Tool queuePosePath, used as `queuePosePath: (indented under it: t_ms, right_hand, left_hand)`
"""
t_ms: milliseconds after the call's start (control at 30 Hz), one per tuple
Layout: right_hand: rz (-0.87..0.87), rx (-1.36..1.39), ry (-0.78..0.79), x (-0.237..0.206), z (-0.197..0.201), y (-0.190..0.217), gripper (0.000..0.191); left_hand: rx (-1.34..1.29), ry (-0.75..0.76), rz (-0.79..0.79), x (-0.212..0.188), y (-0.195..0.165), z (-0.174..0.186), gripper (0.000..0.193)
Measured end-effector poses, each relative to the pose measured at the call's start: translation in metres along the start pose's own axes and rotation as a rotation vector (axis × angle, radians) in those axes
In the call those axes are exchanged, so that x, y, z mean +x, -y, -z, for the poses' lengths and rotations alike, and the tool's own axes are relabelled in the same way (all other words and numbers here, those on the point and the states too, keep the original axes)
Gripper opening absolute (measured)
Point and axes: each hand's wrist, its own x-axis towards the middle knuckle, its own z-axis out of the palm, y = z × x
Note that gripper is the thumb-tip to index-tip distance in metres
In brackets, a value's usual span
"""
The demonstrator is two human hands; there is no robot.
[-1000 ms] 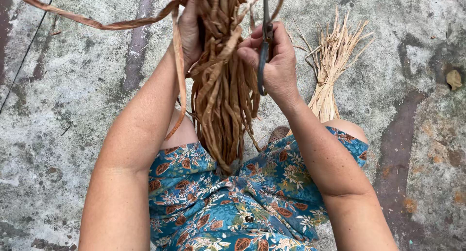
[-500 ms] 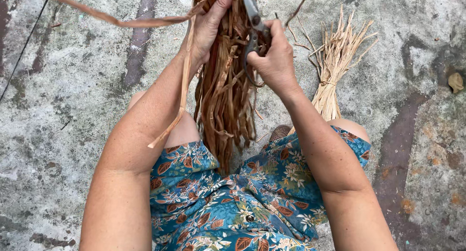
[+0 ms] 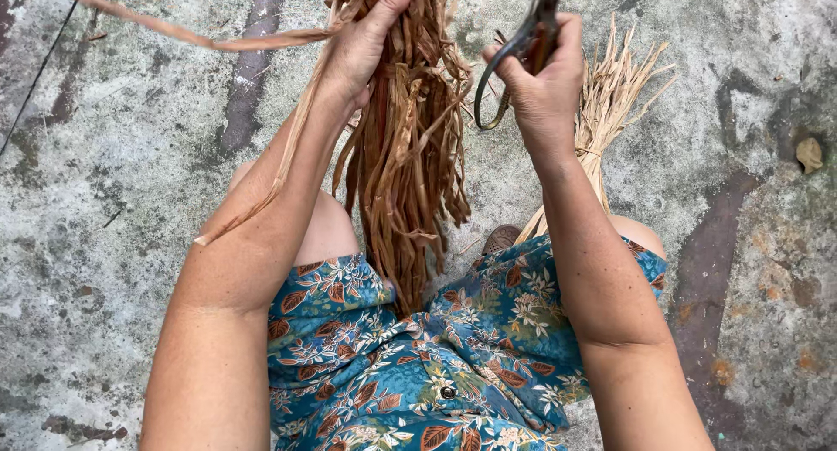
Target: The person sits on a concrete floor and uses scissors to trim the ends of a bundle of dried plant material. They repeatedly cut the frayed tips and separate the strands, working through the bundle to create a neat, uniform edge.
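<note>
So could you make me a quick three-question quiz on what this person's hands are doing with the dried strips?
1. True or false: the left hand grips the brown bundle of dried strips.
2. What does the right hand hold? A) scissors B) a cup C) a brush
3. Fill in: the paler straw bundle lies on the ____ floor.

Key
1. True
2. A, dark scissors
3. Concrete

The left hand (image 3: 362, 45) grips the top of a leaf bundle (image 3: 405, 154) hanging between the knees, scissors (image 3: 523, 45) in the right hand (image 3: 545, 85) just right of it. A second bundle (image 3: 610, 102) lies on the floor (image 3: 105, 154) behind the right arm.
</note>
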Motion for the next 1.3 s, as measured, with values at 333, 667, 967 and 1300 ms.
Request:
queuePosePath:
  t_ms: [333, 667, 967, 1300]
  right_hand:
    - [0.005, -0.179, 0.140, -0.016, -0.048, 0.004, 0.054]
    - [-0.193, 0.019, 0.253, 0.000, -0.016, 0.008, 0.034]
    - [-0.326, 0.308, 0.183, 0.012, 0.008, 0.027, 0.033]
    - [-0.041, -0.266, 0.255, -0.012, -0.029, 0.004, 0.037]
  left_hand:
    - [-0.303, 0.164, -0.145, -0.006, -0.001, -0.027, 0.071]
    - [-0.043, 0.096, -0.055, -0.011, -0.006, -0.011, 0.110]
    - [-0.031, 0.208, -0.001, -0.011, -0.009, -0.011, 0.115]
    - [-0.133, 0.202, 0.037, -0.005, -0.007, -0.009, 0.098]
